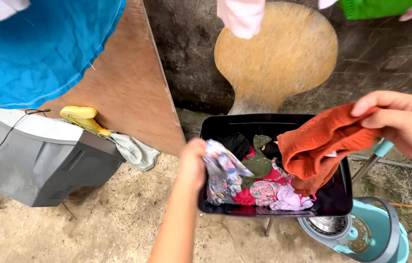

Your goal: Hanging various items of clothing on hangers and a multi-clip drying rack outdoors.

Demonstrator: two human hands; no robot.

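Note:
My right hand (405, 124) grips an orange knitted garment (320, 146) that hangs over the right side of a black tub (215, 127). Over the tub's left part, my left hand (192, 163) is closed on a pale patterned cloth (223, 173). Inside the tub lie several small clothes: a dark green piece (259, 163), a red one (244, 196), a pink one (288, 199) and a black one (237, 143).
A grey plastic box (45, 160) with a yellow brush (81, 117) on it stands at the left, a grey rag (135, 151) beside it. A teal mop bucket (366, 234) sits at the lower right. A blue cloth (40, 48) hangs overhead, and a round wooden board (276, 53) leans on the wall.

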